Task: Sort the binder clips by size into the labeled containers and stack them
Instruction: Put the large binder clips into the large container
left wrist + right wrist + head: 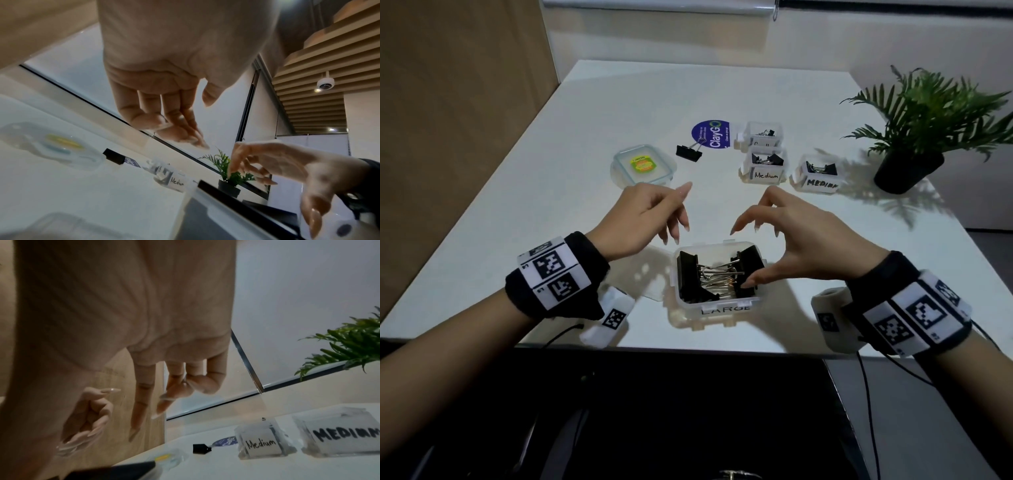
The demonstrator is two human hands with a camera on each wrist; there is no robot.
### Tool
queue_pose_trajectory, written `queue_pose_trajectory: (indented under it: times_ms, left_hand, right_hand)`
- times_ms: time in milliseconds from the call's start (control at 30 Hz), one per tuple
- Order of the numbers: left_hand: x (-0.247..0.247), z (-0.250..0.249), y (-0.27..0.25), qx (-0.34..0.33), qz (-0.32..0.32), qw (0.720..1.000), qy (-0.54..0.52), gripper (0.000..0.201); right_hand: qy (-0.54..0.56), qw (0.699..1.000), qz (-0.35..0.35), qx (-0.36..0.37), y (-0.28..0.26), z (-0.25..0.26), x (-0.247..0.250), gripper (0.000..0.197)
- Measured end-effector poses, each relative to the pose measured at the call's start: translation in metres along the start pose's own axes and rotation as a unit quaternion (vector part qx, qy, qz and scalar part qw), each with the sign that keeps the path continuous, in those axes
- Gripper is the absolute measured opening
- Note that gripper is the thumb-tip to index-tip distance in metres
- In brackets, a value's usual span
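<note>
Hands hover over LARGE container (710, 310) — left hand (643, 214) fingers loose, right hand (796, 236) thumb touching a clip (744, 270).

— Where is the left hand (650, 212)?

— Raised to the left, its wrist in a black band with white coded tags. The forefinger points far and right, the other fingers (180, 123) hang loosely downward. It holds nothing.

— And the right hand (787, 233)?

— Opposite it on the right, arched, the fingers (139, 402) curved down and spread, the thumb (751, 281) reaching near and left, its tip low. It wears the same kind of band. Nothing is gripped.
</note>
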State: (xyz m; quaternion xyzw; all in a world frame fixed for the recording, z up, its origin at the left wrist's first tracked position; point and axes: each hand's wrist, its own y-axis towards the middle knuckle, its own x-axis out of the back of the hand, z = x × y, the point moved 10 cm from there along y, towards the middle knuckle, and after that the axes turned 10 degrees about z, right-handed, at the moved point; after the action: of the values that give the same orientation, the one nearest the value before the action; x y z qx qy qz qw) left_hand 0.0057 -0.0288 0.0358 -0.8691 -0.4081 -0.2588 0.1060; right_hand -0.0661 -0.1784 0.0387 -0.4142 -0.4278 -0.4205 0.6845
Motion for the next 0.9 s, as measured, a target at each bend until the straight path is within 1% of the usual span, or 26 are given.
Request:
queue_pose_trajectory:
  times_ms: [100, 200, 267, 367, 500, 567, 633, 767, 833, 900]
  left_hand:
    - [0.012, 0.007, 0.005, 0.015, -0.014, 1.0, 0.011, 0.052]
    - [0.024, 0.019, 0.014, 0.041, -0.02, 0.999, 0.017, 0.043]
    - [0.032, 0.031, 0.021, 0.064, -0.023, 0.998, 0.017, 0.041]
    - [0.04, 0.041, 0.03, 0.084, -0.034, 0.995, 0.029, 0.04]
    - [0.057, 0.037, 0.051, 0.069, -0.065, 0.992, 0.083, 0.031]
    - [0.065, 0.038, 0.069, 0.072, -0.074, 0.985, 0.139, 0.023]
    - [0.066, 0.042, 0.089, 0.082, -0.064, 0.972, 0.211, 0.023]
    - [0.041, 0.048, 0.129, 0.072, 0.002, 0.946, 0.315, 0.037]
    - [0.029, 0.052, 0.148, 0.077, 0.035, 0.933, 0.35, 0.045]
    - [0.022, 0.052, 0.166, 0.081, 0.054, 0.922, 0.374, 0.051]
  right_hand:
    - [0.005, 1.0, -0.004, 0.004, 0.0, -0.001, 0.005, 0.066]
    - [0.017, 1.0, 0.018, 0.0, 0.004, -0.005, -0.003, 0.059]
    - [0.043, 0.999, 0.026, -0.003, 0.008, -0.009, -0.008, 0.059]
    - [0.068, 0.997, 0.019, -0.002, 0.011, -0.015, -0.009, 0.062]
    - [0.085, 0.996, -0.003, 0.002, 0.01, -0.017, -0.002, 0.064]
    - [0.098, 0.995, -0.017, 0.001, 0.011, -0.019, 0.0, 0.062]
    - [0.105, 0.994, -0.017, -0.002, 0.013, -0.02, -0.001, 0.06]
    - [0.104, 0.994, 0.024, 0.003, 0.018, -0.017, -0.014, 0.055]
    - [0.105, 0.994, 0.034, 0.019, 0.017, -0.011, -0.019, 0.061]
    - [0.103, 0.993, 0.042, 0.045, 0.016, -0.005, -0.021, 0.079]
